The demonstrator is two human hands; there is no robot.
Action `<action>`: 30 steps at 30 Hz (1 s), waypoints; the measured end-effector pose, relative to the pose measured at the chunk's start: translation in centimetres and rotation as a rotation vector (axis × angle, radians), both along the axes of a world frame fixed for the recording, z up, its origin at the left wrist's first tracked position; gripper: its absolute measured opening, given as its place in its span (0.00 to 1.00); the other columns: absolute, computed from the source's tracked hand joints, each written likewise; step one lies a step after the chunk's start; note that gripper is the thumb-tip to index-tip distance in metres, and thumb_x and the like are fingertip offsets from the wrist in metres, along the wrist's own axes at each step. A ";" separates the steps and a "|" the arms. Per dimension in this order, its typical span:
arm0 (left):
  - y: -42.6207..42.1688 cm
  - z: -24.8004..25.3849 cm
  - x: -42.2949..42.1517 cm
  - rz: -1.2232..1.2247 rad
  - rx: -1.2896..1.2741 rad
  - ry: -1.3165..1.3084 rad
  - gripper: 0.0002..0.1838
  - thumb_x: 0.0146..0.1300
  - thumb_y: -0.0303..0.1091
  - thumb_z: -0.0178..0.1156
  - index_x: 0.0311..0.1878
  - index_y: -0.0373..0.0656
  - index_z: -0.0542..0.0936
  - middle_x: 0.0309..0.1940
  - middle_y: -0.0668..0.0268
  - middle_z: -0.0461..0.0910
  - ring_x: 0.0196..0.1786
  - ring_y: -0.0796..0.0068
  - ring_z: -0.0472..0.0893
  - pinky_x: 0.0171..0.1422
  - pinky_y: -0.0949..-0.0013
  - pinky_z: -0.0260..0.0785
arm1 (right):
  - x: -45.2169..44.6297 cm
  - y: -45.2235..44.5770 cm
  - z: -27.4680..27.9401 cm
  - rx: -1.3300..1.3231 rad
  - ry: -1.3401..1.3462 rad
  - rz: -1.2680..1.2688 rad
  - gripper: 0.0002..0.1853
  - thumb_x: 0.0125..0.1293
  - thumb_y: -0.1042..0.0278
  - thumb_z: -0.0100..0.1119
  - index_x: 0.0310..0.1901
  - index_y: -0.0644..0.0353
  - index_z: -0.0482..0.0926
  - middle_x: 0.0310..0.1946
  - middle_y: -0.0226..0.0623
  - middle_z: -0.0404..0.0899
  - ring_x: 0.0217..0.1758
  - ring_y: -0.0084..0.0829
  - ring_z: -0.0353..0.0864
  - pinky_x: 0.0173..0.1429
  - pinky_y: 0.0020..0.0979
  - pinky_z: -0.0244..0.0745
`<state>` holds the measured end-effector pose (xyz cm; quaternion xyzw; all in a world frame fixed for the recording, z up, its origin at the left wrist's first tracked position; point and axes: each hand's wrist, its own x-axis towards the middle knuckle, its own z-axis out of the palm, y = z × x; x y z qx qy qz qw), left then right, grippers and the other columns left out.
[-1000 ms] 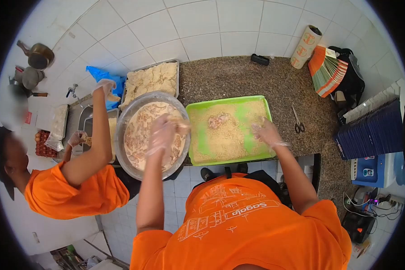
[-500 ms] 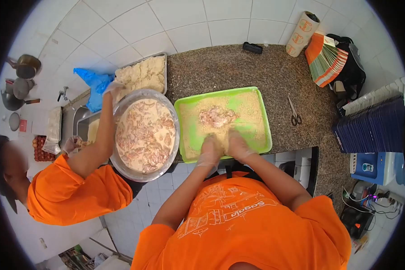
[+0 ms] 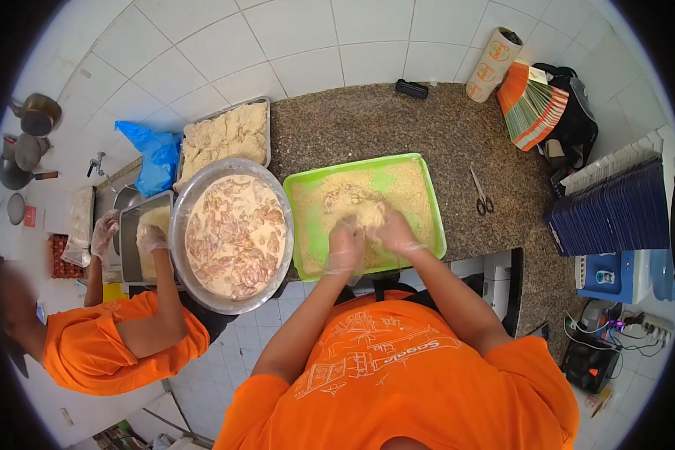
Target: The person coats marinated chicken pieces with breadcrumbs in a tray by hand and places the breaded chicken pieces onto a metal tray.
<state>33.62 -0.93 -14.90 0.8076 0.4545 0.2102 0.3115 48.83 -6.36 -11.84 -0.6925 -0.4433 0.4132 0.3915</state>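
Co-worker's 2 gloved hands are at far left, by 1 steel pan; 1 blue bag lies behind. Next, 1 metal tray bears coated pieces, too merged to count. On its near side, 1 round basin holds many meat pieces in pale liquid, overlapping and uncountable; these look limp and slippery. At centre, 1 green tray on the table contains the crumb-covered meat, count unclear, amid loose crumbs. It is judged light, soft and easily bent, slick where bare, less so where crumbed; the thick middle, supported from beneath, offers the surest hold. The person's left hand and right hand, 2 in all, meet at its near side, fingers turned inward; whether either grip pinches meat or crumbs cannot be told. Rightward lie 1 black case, 1 pair of scissors and 1 printed roll.
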 end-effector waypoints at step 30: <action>-0.4 0.1 9.1 -0.054 0.478 0.492 0.38 0.69 0.53 0.54 0.77 0.42 0.64 0.79 0.47 0.56 0.83 0.40 0.48 0.77 0.22 0.35 | 10.4 -4.4 1.7 -0.096 -0.325 0.052 0.21 0.61 0.71 0.61 0.57 0.64 0.80 0.49 0.58 0.84 0.52 0.54 0.85 0.58 0.47 0.78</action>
